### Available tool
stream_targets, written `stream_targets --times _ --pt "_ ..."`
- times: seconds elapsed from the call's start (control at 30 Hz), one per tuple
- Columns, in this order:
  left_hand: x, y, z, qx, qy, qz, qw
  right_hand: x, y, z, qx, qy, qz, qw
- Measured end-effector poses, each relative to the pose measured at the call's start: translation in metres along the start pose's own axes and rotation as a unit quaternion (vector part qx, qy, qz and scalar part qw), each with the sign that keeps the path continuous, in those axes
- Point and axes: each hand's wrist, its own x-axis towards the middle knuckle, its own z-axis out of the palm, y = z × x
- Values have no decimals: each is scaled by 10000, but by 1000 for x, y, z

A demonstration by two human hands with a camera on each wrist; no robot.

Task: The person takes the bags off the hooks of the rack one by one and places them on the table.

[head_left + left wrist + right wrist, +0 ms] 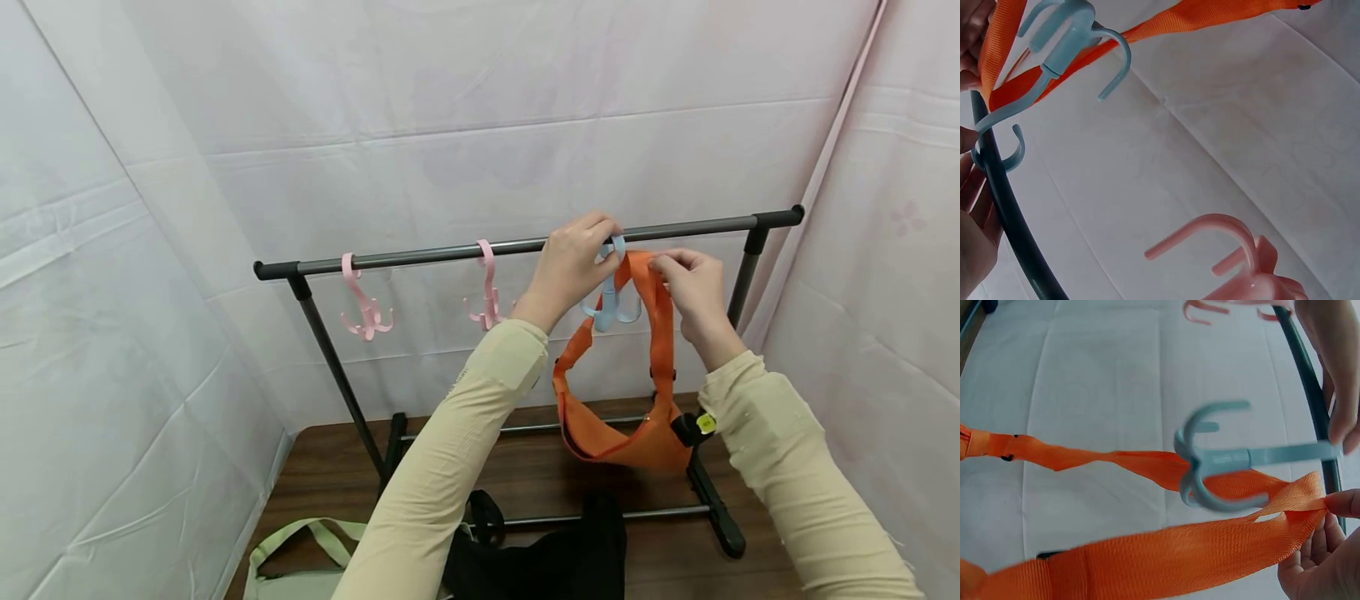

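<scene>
My left hand (573,258) pinches the curved top of a light blue multi-prong hook (608,308) that hangs over the metal rail (690,228). Just to the right, my right hand (699,293) holds the strap of an orange bag (626,448) between thumb and fingers. The strap (1166,556) forms a raised loop close beside the hook, and the bag's body hangs below the rail. In the right wrist view the prongs of the hook (1225,459) overlap the strap. The left wrist view shows the hook (1063,56) in front of the orange webbing.
Two pink hooks, one at the left (367,312) and one mid-rail (489,292), hang from the rail. Below, a pale green bag (296,583) and a black cloth item (540,571) lie on the brown wooden surface (330,467). White curtains (450,183) surround the rack.
</scene>
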Motion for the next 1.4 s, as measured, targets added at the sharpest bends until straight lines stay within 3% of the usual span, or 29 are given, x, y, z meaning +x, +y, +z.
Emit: stream_targets --times 0.17,0.43,0.73,1.07,1.4 --pt "0 0 0 13 23 -20 10000 4 0 -8 212 -77 206 9995" --pt "-1 0 -1 -104 79 1 9999 9 5 -2 -481 -490 124 9976" --pt "-4 -2 0 -115 76 23 9999 20 9 7 -508 -852 322 9945" --pt "-5 -3 0 -181 81 8 9998 28 9 15 -235 -862 540 9945" --pt "-4 -2 0 -34 55 53 10000 29 13 4 -264 -656 603 9957"
